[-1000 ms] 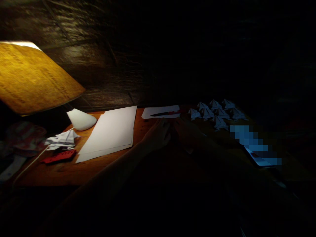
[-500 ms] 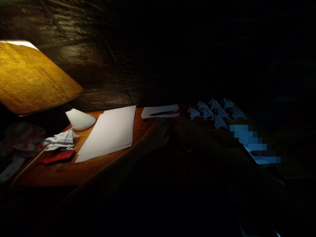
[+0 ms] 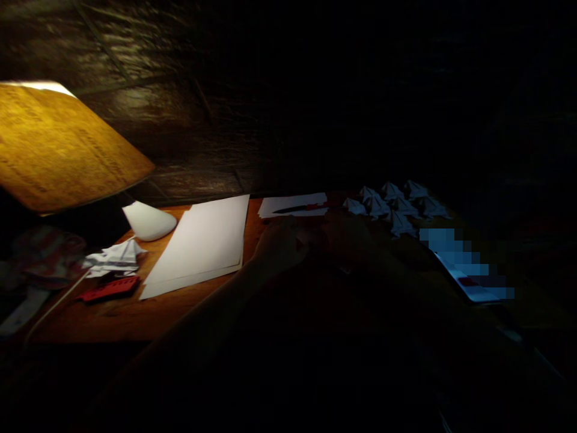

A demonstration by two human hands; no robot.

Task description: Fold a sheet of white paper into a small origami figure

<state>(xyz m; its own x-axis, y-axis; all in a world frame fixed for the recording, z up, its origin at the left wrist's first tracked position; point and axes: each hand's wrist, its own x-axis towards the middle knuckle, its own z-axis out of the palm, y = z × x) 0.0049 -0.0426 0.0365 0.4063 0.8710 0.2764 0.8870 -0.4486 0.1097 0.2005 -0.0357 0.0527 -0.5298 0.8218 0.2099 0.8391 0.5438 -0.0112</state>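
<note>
The scene is very dark. My left hand (image 3: 282, 243) and my right hand (image 3: 345, 237) meet over the middle of a wooden table (image 3: 117, 316), fingers curled close together. Whatever lies between them is lost in shadow. Just behind my hands a red-handled knife (image 3: 300, 208) lies on a small white sheet (image 3: 293, 204). A stack of white paper (image 3: 202, 243) lies to the left of my left hand. Several folded paper figures (image 3: 394, 204) sit to the right behind my right hand.
A lit yellow lampshade (image 3: 58, 150) hangs over the table's left end, above its white base (image 3: 148, 219). Crumpled paper scraps (image 3: 112, 255) and a flat red object (image 3: 108, 287) lie nearby. A glowing screen (image 3: 469, 270) sits at the right. A dark wall stands behind.
My hands have stayed together at the table's middle, shifting only slightly. The view has drifted a little. Nothing else on the table has moved.
</note>
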